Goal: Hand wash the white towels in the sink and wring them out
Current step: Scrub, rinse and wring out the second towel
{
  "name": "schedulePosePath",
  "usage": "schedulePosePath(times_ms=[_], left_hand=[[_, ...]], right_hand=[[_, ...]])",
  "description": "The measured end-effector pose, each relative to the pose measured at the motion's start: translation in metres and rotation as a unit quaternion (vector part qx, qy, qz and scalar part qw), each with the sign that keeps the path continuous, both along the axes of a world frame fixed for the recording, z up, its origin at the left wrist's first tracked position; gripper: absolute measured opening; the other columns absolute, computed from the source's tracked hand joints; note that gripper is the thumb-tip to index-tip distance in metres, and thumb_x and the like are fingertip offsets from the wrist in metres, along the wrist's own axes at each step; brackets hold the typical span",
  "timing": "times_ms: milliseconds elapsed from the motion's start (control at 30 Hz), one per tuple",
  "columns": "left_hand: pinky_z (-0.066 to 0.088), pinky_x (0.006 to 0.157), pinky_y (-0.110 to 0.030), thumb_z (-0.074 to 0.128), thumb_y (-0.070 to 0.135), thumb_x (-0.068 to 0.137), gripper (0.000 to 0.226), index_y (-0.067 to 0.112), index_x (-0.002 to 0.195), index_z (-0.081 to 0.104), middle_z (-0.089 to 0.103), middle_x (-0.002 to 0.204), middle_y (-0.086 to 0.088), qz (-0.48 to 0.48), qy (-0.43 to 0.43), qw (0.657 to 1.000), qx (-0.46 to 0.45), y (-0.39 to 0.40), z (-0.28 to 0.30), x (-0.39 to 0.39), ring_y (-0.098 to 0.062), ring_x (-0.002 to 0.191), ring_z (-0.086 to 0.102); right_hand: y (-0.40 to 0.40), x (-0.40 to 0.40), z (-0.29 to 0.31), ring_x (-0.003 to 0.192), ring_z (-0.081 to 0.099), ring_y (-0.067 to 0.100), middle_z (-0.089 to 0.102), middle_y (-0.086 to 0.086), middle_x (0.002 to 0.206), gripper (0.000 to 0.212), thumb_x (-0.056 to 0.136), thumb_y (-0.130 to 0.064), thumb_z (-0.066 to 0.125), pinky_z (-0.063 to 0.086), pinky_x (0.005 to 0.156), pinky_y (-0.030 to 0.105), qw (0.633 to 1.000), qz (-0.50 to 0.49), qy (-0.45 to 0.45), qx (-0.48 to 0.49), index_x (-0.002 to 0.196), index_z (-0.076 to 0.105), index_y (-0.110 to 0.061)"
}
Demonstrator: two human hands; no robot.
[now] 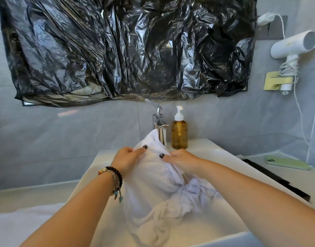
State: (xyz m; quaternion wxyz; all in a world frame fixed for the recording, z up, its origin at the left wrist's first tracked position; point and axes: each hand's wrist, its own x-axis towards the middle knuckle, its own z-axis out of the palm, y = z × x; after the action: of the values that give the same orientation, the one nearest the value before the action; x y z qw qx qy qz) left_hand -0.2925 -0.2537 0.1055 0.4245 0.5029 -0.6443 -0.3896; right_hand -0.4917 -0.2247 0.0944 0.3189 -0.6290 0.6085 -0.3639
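White towel (153, 184) hangs bunched over the sink (92, 168), lower end twisted in the basin. My left hand (125, 160) & right hand (181, 160) both pinch its top edge, close together, just under the faucet (159, 122). Beaded bracelets (114, 177) on left wrist. Amber soap bottle (179, 134) right of faucet; phone (286, 163) on counter, hair dryer (293, 47) on wall, black plastic sheet (126, 50) above.

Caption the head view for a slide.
Both hands, left and right, grip a white towel over the sink below the faucet.
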Motion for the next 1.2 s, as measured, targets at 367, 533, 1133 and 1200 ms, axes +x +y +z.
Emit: schedulePosePath(times_ms=[367, 533, 1133, 1200], left_hand=[[0.05, 0.076, -0.037, 0.054, 0.015, 0.099, 0.012, 0.011, 0.089, 0.059, 0.06, 0.085, -0.009, -0.078, -0.009, 0.994, 0.079, -0.004, -0.028, -0.013, -0.023, 0.078, 0.059], [0.057, 0.073, -0.036, 0.033, 0.043, 0.106, 0.046, 0.014, 0.116, 0.068, 0.075, 0.109, -0.006, -0.112, 0.084, 0.974, 0.176, 0.003, -0.027, -0.036, -0.024, 0.102, 0.069], [0.055, 0.089, -0.045, 0.069, 0.034, 0.087, 0.035, 0.003, 0.103, 0.071, 0.074, 0.102, -0.019, -0.025, 0.169, 0.979, 0.107, -0.009, -0.008, -0.089, -0.032, 0.091, 0.071], [0.056, 0.083, -0.044, 0.065, 0.031, 0.089, 0.029, 0.005, 0.101, 0.072, 0.074, 0.103, -0.017, -0.029, 0.157, 0.983, 0.087, -0.008, -0.01, -0.089, -0.03, 0.09, 0.069]], right_hand=[[-0.038, 0.01, -0.01, 0.075, 0.06, 0.014, 0.068, 0.003, 0.088, 0.021, 0.082, -0.032, 0.072, 0.044, 0.066, 0.025, 0.989, -0.063, -0.128, -0.028, 0.093, 0.066, -0.014], [-0.031, 0.016, 0.001, 0.071, 0.049, 0.018, 0.052, 0.001, 0.072, 0.032, 0.096, -0.027, 0.052, 0.043, 0.063, 0.027, 0.98, -0.096, -0.148, -0.087, 0.064, 0.048, -0.025], [-0.017, -0.044, 0.02, 0.097, 0.068, 0.036, 0.07, 0.022, 0.107, 0.031, 0.082, -0.019, 0.073, 0.051, 0.091, 0.046, 0.959, -0.018, -0.284, 0.008, 0.108, 0.07, -0.004], [-0.013, -0.047, 0.019, 0.09, 0.068, 0.034, 0.07, 0.023, 0.105, 0.023, 0.083, -0.005, 0.069, 0.051, 0.09, 0.046, 0.957, -0.032, -0.288, -0.013, 0.106, 0.07, -0.002]])
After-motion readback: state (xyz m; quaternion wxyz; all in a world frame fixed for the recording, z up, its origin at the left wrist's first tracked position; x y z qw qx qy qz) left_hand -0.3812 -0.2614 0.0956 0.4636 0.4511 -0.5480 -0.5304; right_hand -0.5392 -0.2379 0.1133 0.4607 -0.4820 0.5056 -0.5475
